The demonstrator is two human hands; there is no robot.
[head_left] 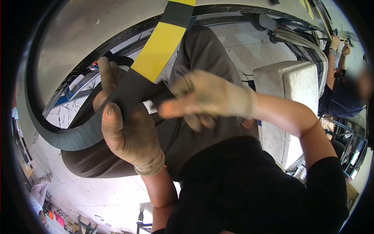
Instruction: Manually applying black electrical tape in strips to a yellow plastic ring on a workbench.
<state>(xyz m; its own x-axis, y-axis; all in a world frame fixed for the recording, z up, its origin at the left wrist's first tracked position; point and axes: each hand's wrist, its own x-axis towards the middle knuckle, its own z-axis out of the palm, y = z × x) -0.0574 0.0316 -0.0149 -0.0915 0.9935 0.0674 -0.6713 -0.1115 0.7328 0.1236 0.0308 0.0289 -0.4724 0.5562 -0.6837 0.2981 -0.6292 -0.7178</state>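
Observation:
A wide black-and-yellow banded strip (159, 50) runs down from the top of the view and passes into a plain black, curved length (76, 137) at the left. My left hand (132, 134), in a dirty knit glove, grips the black part, its thumb on the near side and fingers on the far side. My right hand (212, 95), gloved too, is smeared by motion just right of the strip. Its fingers point left toward a dark piece beside the strip; whether they hold it cannot be made out. A small white patch (149, 106) shows between the hands.
A large grey panel (97, 23) with a dark edge spans the upper left, close to my knees. At my right stands a pale, worn block (290, 85). Another person (346, 85) works at the far right, beside a blue metal frame (343, 136).

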